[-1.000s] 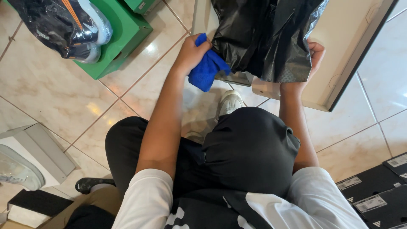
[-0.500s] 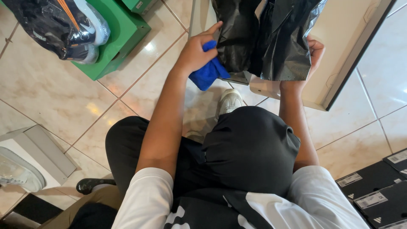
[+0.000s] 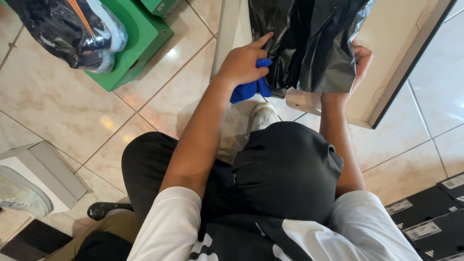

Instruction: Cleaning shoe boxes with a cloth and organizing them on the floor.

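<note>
Both hands work a black bag (image 3: pixel 309 43) above an open box (image 3: pixel 386 63): the left hand (image 3: pixel 241 65) clutches a blue cloth (image 3: pixel 249 89) against it, the right hand (image 3: pixel 360 60) grips its edge.

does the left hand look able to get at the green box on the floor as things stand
Probably not straight away. The left hand is bunched around a blue cloth and pressed against the black bag. The green box lies well off to the left across bare floor tiles, with a wrapped shoe on it.
</note>
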